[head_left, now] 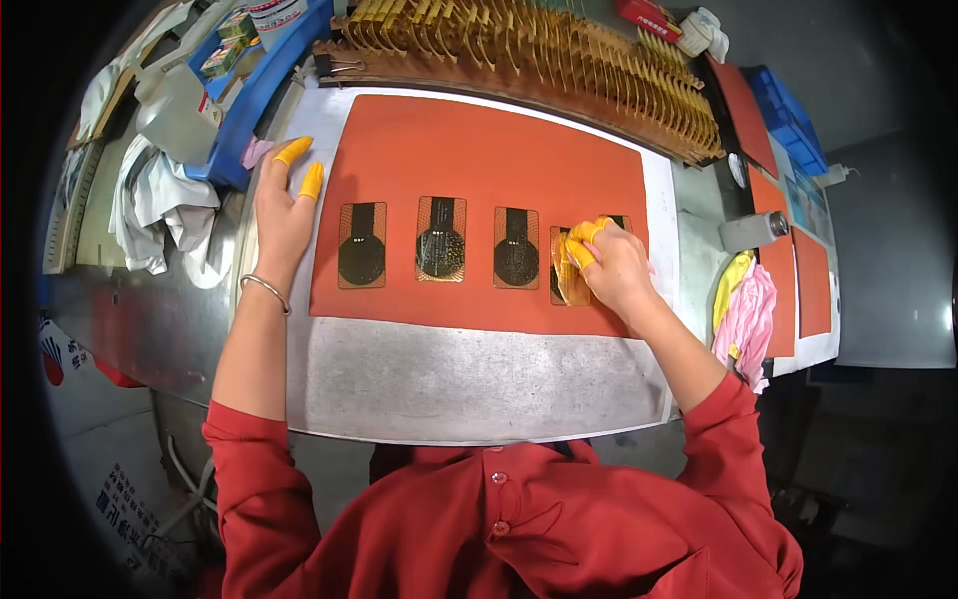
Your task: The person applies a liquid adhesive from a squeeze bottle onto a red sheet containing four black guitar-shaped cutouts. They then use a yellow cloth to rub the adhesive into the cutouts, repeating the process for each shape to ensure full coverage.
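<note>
On an orange mat [479, 150] lie three thin rectangular plates in a row, each with a black band and round black patch: a left plate [362, 262], a middle plate [440, 255] and a third plate [516, 258]. At the row's right end, my right hand [617, 268] has its yellow-capped fingertips closed on a shiny gold plate [571, 288]. Part of another dark plate [621, 222] shows behind the fingers. My left hand [281, 195], with yellow finger cots and thumb and finger spread, rests by the mat's left edge, holding nothing.
A long rack [519, 50] filled with upright gold plates stands behind the mat. At the left are a blue tray [261, 95], a plastic bottle [178, 110] and white cloths [165, 205]. A clear bottle [750, 232] and pink gloves [748, 309] lie right.
</note>
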Available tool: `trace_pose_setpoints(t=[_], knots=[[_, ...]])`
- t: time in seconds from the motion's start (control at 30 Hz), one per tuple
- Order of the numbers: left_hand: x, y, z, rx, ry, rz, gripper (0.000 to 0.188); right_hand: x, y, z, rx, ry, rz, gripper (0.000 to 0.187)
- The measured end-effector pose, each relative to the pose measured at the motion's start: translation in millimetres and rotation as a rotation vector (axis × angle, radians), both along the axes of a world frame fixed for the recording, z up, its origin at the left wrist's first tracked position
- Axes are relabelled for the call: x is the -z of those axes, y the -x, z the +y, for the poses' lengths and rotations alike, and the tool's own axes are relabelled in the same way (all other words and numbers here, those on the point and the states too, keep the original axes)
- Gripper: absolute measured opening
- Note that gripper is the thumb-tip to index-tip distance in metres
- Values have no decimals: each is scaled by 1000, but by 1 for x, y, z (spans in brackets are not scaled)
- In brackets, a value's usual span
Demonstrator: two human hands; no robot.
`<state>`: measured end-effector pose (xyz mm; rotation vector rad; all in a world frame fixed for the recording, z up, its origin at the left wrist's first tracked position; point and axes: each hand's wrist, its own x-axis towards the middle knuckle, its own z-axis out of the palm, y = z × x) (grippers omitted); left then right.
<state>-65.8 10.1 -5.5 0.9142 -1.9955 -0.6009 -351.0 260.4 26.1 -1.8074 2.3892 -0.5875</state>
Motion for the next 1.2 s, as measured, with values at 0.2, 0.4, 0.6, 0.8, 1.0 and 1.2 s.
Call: trace_pose_setpoints(t=[0.2,0.4,0.6,0.8,1.0,1.2], knots=[[3,-4,0,-16,23,9,30,-8,-6,-1,-15,-13,-19,13],[1,0,-2,28,35,-10,29,2,4,-9,30,22,56,13],[5,-1,-6,-16,68,-5,30,-3,0,1,-39,-15,50,11],[12,-5,-8,12,0,7,29,2,16,0,-106,1,33,10],[6,0,-5,8,29,-5,29,-2,25,-7,-85,-4,0,12],[11,-2,-10,-21,-12,-27,30,1,25,-2,-118,11,11,9]])
